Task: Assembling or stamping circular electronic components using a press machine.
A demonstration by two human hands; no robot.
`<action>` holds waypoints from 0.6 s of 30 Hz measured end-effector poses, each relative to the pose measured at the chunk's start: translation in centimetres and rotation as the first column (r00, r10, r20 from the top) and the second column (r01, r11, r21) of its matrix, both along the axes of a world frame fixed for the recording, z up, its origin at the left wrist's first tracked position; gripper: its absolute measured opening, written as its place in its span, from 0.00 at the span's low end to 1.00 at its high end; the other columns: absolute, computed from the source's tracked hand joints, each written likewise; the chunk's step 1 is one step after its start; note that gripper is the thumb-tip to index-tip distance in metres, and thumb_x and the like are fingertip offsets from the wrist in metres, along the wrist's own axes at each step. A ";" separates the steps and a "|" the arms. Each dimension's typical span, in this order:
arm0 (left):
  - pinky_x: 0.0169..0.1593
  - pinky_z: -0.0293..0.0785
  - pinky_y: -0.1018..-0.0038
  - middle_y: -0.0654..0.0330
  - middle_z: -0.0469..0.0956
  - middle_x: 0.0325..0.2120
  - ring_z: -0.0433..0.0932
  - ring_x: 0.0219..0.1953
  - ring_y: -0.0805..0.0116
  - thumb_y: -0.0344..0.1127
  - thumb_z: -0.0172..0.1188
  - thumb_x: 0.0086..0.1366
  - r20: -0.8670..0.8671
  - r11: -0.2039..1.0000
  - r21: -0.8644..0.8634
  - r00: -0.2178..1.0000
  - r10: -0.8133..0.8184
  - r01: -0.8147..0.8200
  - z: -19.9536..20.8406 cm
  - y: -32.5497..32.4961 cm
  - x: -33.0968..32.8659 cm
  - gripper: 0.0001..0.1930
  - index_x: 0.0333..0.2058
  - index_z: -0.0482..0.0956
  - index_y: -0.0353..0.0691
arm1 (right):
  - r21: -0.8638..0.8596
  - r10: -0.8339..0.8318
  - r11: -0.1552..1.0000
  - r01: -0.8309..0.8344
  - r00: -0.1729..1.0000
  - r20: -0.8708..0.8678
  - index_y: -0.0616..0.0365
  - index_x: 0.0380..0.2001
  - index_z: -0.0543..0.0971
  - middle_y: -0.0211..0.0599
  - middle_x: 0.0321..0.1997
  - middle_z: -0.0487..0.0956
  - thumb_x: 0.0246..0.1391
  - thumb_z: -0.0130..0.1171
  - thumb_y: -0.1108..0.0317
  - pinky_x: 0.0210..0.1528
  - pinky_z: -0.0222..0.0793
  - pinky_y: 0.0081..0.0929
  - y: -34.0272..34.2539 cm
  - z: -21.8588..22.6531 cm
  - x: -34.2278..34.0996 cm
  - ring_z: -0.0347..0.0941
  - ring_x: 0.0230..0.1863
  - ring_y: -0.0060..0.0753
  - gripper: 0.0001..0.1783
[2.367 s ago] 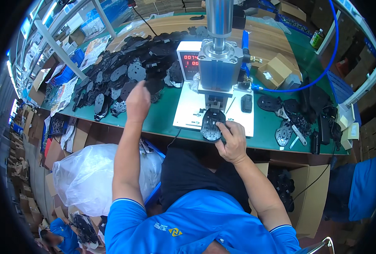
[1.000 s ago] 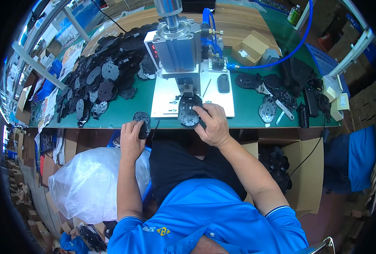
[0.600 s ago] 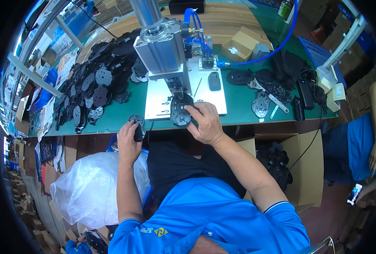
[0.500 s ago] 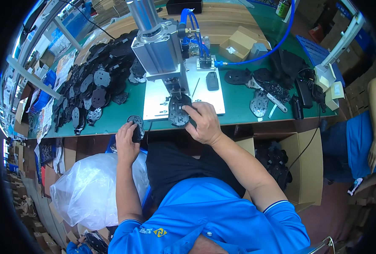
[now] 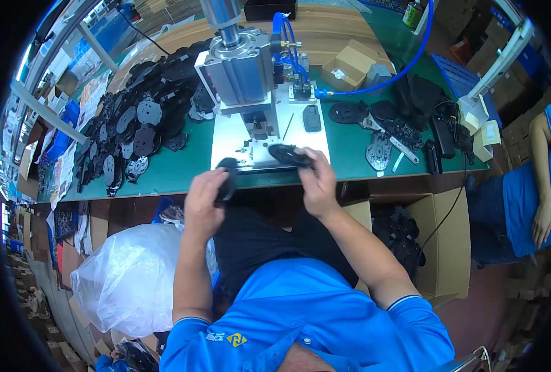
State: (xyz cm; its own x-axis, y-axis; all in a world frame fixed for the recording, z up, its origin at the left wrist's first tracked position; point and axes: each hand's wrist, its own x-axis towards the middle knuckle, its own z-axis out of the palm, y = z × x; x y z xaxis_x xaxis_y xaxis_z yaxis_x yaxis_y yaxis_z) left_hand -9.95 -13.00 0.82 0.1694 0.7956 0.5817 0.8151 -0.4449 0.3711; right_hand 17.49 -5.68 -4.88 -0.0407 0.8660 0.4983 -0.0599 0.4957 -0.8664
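Pinched in the fingers of the right hand (image 5: pixel 319 183), a dark oval plate (image 5: pixel 286 155) was held tilted before a metal press (image 5: pixel 243 77); a second plate (image 5: pixel 229 177), apparently edge-on, was grasped by the left hand (image 5: pixel 203 199) near the white base (image 5: pixel 306 146). Dark parts (image 5: pixel 145 111) were heaped on the bench (image 5: pixel 193 158).

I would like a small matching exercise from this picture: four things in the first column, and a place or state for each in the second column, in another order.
1. Heap of dark parts
2. Plastic bag
3. Right hand
4. Small open box

A. gripping a dark plate
B. right of the press, with something white inside
C. left of the press
D. whitish and bulging

Pairs: 1-C, 2-D, 3-A, 4-B
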 end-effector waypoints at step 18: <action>0.74 0.77 0.56 0.52 0.85 0.65 0.81 0.69 0.47 0.11 0.61 0.54 -0.175 0.993 0.012 0.978 -0.115 0.119 -4.3 8.0 4.3 0.35 0.62 0.86 0.36 | -0.231 -0.518 0.749 0.621 0.766 0.380 0.65 0.63 0.84 0.48 0.61 0.85 0.64 0.62 0.80 0.62 0.75 0.31 -17.0 -5.2 19.8 0.81 0.53 0.43 0.24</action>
